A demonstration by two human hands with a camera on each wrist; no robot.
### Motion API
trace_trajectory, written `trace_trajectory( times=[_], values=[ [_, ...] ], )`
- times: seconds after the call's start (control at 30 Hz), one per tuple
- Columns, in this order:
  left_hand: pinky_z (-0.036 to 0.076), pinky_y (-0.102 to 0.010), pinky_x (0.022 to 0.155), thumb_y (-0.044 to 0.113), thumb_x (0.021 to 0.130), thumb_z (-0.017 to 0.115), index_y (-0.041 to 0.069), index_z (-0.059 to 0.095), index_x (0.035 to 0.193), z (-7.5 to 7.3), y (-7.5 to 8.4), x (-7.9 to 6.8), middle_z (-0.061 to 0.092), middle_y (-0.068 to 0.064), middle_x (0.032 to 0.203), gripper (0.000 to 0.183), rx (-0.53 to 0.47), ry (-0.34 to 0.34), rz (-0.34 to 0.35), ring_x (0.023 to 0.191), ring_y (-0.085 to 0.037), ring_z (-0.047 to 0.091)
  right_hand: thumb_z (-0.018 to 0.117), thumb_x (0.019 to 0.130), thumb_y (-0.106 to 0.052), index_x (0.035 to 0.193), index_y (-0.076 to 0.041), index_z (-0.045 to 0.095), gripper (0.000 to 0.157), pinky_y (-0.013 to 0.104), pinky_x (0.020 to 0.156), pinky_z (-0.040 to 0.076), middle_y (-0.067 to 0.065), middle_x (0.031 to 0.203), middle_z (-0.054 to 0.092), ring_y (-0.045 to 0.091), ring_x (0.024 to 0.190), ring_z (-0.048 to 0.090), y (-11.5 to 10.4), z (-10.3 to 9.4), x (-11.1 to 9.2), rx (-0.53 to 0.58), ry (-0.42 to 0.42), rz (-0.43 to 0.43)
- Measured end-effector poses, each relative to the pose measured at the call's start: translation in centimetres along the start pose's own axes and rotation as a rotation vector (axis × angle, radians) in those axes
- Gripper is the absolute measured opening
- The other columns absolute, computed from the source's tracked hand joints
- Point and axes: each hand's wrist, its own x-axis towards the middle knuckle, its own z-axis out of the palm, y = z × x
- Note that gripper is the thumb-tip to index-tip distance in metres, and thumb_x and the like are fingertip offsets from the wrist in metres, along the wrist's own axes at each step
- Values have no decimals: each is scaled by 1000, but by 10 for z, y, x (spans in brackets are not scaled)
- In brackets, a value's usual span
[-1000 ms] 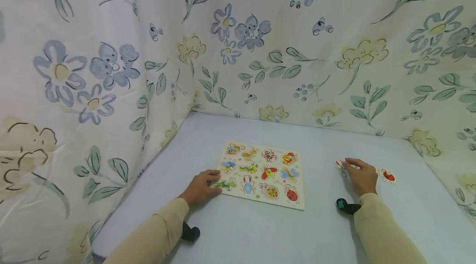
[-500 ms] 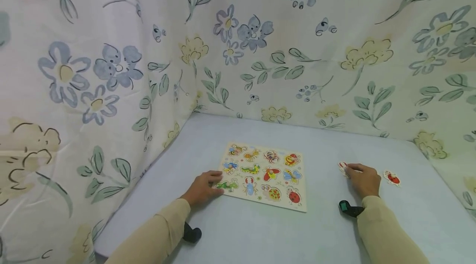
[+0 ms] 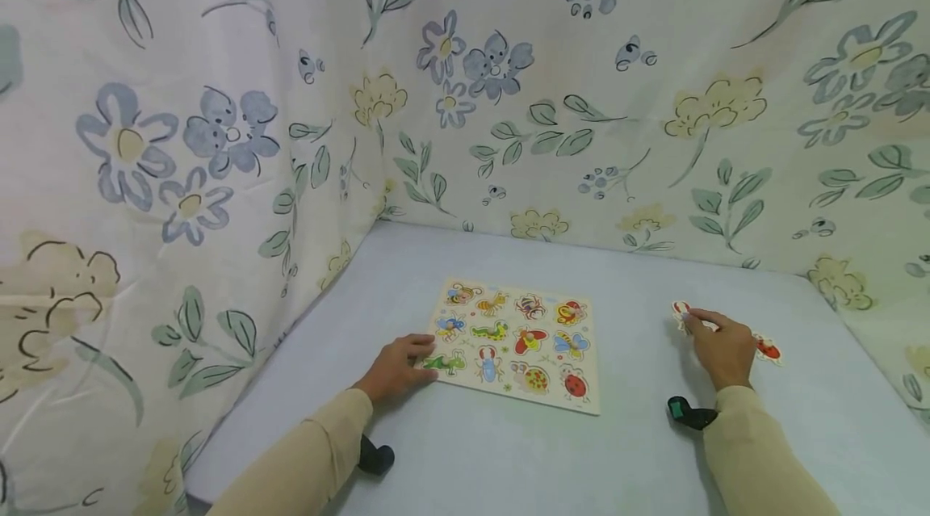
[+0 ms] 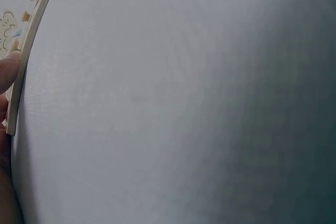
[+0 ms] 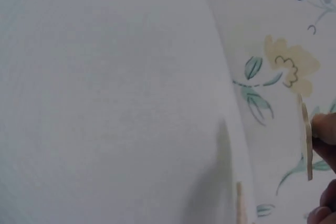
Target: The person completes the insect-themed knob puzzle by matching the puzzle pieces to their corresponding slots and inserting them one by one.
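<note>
A wooden puzzle board (image 3: 508, 388) with several painted insects lies on the table. My left hand (image 3: 395, 367) grips its near left corner; in the left wrist view a thumb (image 4: 9, 69) lies on the board's edge (image 4: 32, 32), with fingers lower down. To the right of the board, my right hand (image 3: 726, 345) pinches a small white-edged puzzle piece (image 3: 680, 311) with red and blue on it. That piece (image 5: 308, 145) shows edge-on in the right wrist view, off the table surface. A second piece, a red ladybird (image 3: 768, 349), lies beside the right hand, which partly hides it.
The pale table (image 3: 552, 467) is bounded by a flower-printed cloth (image 3: 538, 144) at the back and left. Black wrist-worn devices, one (image 3: 374, 456) by the left sleeve and one (image 3: 690, 413) by the right, stick out just above the table.
The right hand has moved slightly right and raised its puzzle piece, now partly covering the ladybird piece. The left hand stays at the board's corner. The head view shifted a little.
</note>
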Motion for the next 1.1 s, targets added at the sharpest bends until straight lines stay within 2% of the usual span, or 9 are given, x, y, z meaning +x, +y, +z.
trace_trajectory(
  times=[0.07,0.13,0.27,0.33,0.5,0.63,0.83,1.1],
  values=[
    [29,-49,108,24,81,79,2,60,129,1,-1,0,51,-3,139,56,0,-4,4,133,-32,37,67,91,-23,107,0,74,29,37,66,35,22,83,66,27,79,48,-7,-6,-1,7,55,-48],
    [29,-49,108,24,81,79,3,60,129,1,-2,0,51,-3,139,56,-3,-2,3,133,-32,37,68,90,-24,105,-1,74,28,36,63,31,21,77,63,27,77,46,-15,-11,-3,13,89,-91],
    [29,-49,108,25,81,79,4,60,130,1,-3,1,50,-3,140,56,0,2,-4,134,-32,37,68,90,-23,106,0,74,29,38,72,34,20,94,66,31,96,50,-35,-23,-8,50,118,-135],
    [28,-49,109,25,81,79,5,60,130,1,-3,1,50,-2,140,57,-2,0,-18,134,-31,36,68,90,-25,106,-2,74,29,37,74,36,14,96,66,29,102,50,-46,-29,-12,61,129,-138],
    [29,-49,108,24,81,80,4,60,130,2,-3,1,50,-2,140,57,-10,-5,-22,134,-32,36,72,87,-22,100,-3,76,24,29,69,32,-14,75,62,12,88,47,-68,-44,-26,96,205,-218],
    [29,-48,109,24,81,80,5,60,130,2,-4,3,50,-1,140,56,-6,-6,-22,134,-31,36,74,85,-20,97,-3,77,21,26,67,30,-25,72,59,2,82,41,-83,-54,-38,136,235,-275],
    [30,-50,108,25,81,80,4,60,129,1,-4,3,50,-3,140,57,13,-9,0,134,-33,36,75,84,-18,97,-4,77,19,26,66,28,-23,78,63,4,82,41,-100,-61,-55,165,229,-294],
    [29,-49,108,24,80,80,2,61,128,1,-4,2,51,-5,139,56,12,-4,12,133,-33,37,75,84,-15,98,-6,77,17,29,62,27,-13,80,67,6,83,40,-112,-54,-79,190,192,-336]
  ],
)
